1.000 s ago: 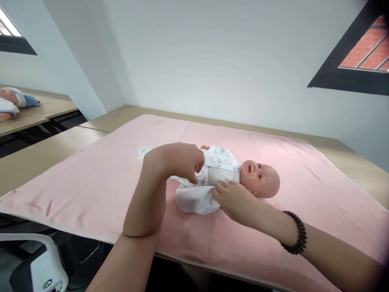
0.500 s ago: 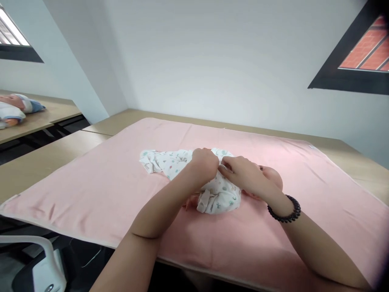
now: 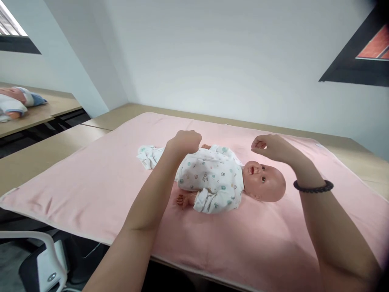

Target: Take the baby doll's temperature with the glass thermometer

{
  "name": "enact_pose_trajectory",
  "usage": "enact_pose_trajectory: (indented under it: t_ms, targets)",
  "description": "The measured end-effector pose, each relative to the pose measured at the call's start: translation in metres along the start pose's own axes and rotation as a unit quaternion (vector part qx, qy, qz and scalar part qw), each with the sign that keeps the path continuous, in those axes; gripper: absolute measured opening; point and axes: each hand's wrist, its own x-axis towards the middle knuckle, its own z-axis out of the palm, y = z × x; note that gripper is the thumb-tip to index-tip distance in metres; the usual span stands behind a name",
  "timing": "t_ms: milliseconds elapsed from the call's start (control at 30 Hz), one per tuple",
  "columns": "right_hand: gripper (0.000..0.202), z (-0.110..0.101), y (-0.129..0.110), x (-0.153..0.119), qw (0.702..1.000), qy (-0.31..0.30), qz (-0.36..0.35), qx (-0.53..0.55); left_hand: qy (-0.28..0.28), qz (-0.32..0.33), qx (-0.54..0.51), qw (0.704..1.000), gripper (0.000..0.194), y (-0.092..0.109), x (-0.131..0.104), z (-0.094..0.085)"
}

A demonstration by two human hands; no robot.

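well, the cloth [image 3: 79,190] spreads widest at left, giving room past the legs [image 3: 149,156]. the left hand [image 3: 186,141] curls by the waist of the doll [image 3: 220,174]; i cannot tell whether its fingers grip. the shirt [image 3: 205,168], mid-cloth, probably smooths best with light strokes away from the near edge. by the head [image 3: 267,184], the right hand [image 3: 273,147] hovers, fingers curled; whether tips meet is unclear.

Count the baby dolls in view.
2. The baby doll in the patterned white outfit lies on the pink sheet; the partly undressed baby doll lies on the far-left table, cut off by the left edge. More may lie beyond it.
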Motion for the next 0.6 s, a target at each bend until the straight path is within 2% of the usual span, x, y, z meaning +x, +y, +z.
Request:
enact_pose_trajectory:
  t_ms: [67, 100, 167, 233, 300, 367, 433, 533, 600]
  targets:
    - [0.026, -0.001, 0.03, 0.016, 0.991, -0.052, -0.014, 0.121, 0.066, 0.041, -0.069, 0.995, 0.023, -0.011, 0.026, 0.015]
    - [0.034, 0.002, 0.042, 0.023, 0.976, -0.08, -0.023, 0.199, 0.089, 0.074, -0.129, 0.985, 0.029, -0.016, 0.04, 0.025]
    - [0.047, 0.018, 0.058, 0.033, 0.928, -0.13, -0.045, 0.346, 0.12, 0.114, -0.25, 0.954, 0.04, -0.023, 0.065, 0.048]
    - [0.057, 0.039, 0.061, 0.037, 0.871, -0.177, -0.06, 0.454, 0.109, 0.117, -0.324, 0.932, 0.045, -0.027, 0.083, 0.07]
    - [0.066, 0.061, 0.053, 0.034, 0.855, -0.192, -0.076, 0.477, 0.06, 0.124, -0.368, 0.919, 0.046, -0.028, 0.094, 0.086]
    - [0.07, 0.076, 0.038, 0.027, 0.857, -0.189, -0.085, 0.473, 0.03, 0.134, -0.377, 0.916, 0.045, -0.028, 0.099, 0.095]
    - [0.067, 0.083, 0.022, 0.019, 0.881, -0.188, -0.087, 0.425, 0.03, 0.134, -0.378, 0.916, 0.045, -0.027, 0.101, 0.099]
    - [0.059, 0.079, 0.004, 0.016, 0.927, -0.199, -0.078, 0.309, 0.048, 0.121, -0.387, 0.913, 0.044, -0.029, 0.105, 0.101]
    - [0.056, 0.072, 0.0, 0.017, 0.946, -0.209, -0.067, 0.238, 0.057, 0.117, -0.392, 0.911, 0.043, -0.03, 0.108, 0.103]
